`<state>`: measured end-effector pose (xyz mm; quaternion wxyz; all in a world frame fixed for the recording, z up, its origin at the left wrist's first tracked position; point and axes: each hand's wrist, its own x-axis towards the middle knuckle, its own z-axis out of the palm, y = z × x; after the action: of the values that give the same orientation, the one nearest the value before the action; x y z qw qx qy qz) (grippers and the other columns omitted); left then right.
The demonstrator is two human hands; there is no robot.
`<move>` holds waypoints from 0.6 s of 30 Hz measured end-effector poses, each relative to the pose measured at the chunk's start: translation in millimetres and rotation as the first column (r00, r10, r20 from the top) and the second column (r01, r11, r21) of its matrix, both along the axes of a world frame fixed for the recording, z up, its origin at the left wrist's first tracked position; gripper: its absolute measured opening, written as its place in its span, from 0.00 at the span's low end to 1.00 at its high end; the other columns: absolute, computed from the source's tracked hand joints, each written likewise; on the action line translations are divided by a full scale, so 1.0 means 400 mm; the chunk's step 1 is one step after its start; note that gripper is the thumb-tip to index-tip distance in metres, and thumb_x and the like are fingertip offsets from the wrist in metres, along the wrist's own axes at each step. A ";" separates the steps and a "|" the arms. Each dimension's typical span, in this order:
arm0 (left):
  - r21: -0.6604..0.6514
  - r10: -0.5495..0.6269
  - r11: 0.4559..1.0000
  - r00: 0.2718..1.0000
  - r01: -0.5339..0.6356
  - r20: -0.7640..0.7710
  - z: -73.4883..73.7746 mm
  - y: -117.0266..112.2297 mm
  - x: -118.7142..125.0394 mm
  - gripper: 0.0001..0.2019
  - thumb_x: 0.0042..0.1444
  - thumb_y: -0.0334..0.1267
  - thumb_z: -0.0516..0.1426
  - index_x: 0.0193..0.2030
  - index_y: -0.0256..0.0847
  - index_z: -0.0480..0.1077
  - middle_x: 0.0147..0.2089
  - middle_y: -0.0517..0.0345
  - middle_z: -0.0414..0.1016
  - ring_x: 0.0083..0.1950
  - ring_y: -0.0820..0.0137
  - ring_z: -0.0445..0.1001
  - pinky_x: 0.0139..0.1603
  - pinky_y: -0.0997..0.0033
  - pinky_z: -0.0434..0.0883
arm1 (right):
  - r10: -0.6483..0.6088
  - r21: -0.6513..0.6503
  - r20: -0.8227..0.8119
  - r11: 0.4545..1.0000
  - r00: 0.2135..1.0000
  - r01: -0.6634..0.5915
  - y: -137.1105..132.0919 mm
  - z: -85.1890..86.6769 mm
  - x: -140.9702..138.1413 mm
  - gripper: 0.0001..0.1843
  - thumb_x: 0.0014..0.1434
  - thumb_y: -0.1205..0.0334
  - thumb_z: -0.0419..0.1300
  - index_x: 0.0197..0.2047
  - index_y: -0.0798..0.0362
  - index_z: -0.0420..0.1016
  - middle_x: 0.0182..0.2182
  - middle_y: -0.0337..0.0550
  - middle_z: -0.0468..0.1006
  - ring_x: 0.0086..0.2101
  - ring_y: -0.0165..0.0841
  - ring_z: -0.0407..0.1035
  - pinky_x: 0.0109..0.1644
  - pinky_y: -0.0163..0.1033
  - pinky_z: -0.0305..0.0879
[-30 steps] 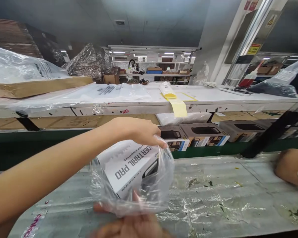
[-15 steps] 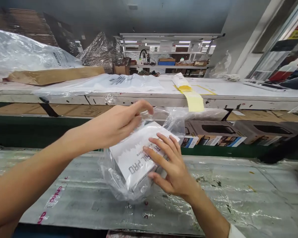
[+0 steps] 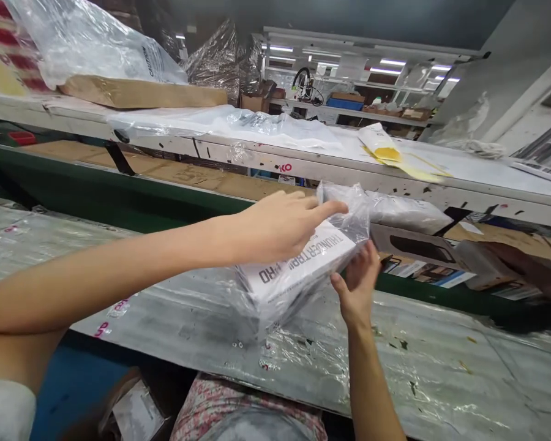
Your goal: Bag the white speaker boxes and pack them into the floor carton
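Film-covered bench (image 3: 417,367), lower frame. Clear bag (image 3: 359,213), centre of frame — around lettered white box (image 3: 298,269). Left hand (image 3: 278,226), over box top, grip indiscernible. Right hand (image 3: 360,285), digits spread, at box's right end — hands apart.

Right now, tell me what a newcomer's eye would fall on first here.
Probably the white lettered box in a clear plastic bag, at the centre of the view, with the left hand reaching across above it and the right hand at its right end. Next might come the yellow strip on the white shelf beyond, then the red-and-white stripes at the far upper left.
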<state>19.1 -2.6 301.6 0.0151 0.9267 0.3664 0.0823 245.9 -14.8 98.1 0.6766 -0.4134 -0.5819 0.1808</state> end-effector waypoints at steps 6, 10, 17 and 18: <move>-0.304 0.259 0.903 0.949 -0.303 -0.178 0.003 0.008 -0.017 0.65 0.46 0.77 0.64 0.86 0.62 0.40 0.86 0.38 0.50 0.75 0.27 0.66 0.69 0.36 0.68 | 0.215 -0.282 -0.013 0.936 0.976 -0.210 0.032 -0.013 -0.078 0.43 0.50 0.29 0.74 0.56 0.54 0.78 0.55 0.60 0.86 0.54 0.54 0.81 0.60 0.57 0.78; -0.343 0.337 0.858 0.923 -0.382 -0.186 -0.006 0.051 -0.077 0.69 0.41 0.72 0.68 0.86 0.60 0.41 0.82 0.38 0.59 0.74 0.28 0.68 0.69 0.38 0.69 | 0.266 -0.276 0.009 0.927 0.964 -0.254 0.019 0.038 -0.147 0.40 0.55 0.33 0.74 0.59 0.53 0.76 0.55 0.56 0.86 0.53 0.50 0.81 0.59 0.54 0.79; -0.288 0.595 0.763 0.803 -0.579 -0.038 -0.008 -0.139 -0.319 0.59 0.53 0.61 0.59 0.86 0.56 0.34 0.80 0.52 0.60 0.76 0.39 0.65 0.69 0.46 0.66 | 0.459 -0.065 -0.022 0.886 0.888 -0.459 -0.002 0.035 -0.184 0.31 0.63 0.52 0.73 0.67 0.45 0.76 0.71 0.50 0.73 0.70 0.49 0.68 0.76 0.62 0.61; -0.284 0.697 0.683 0.716 -0.672 -0.019 -0.004 -0.202 -0.352 0.58 0.53 0.63 0.57 0.86 0.55 0.33 0.80 0.54 0.59 0.76 0.40 0.65 0.69 0.47 0.65 | 0.465 -0.083 -0.057 0.880 0.884 -0.468 -0.002 0.004 -0.188 0.27 0.63 0.53 0.73 0.64 0.44 0.79 0.68 0.49 0.76 0.69 0.49 0.69 0.75 0.63 0.62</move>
<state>-121.6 -83.6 299.9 0.1264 0.7063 0.6926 0.0732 170.8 -15.6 99.8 0.6033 -0.2895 -0.6428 0.3728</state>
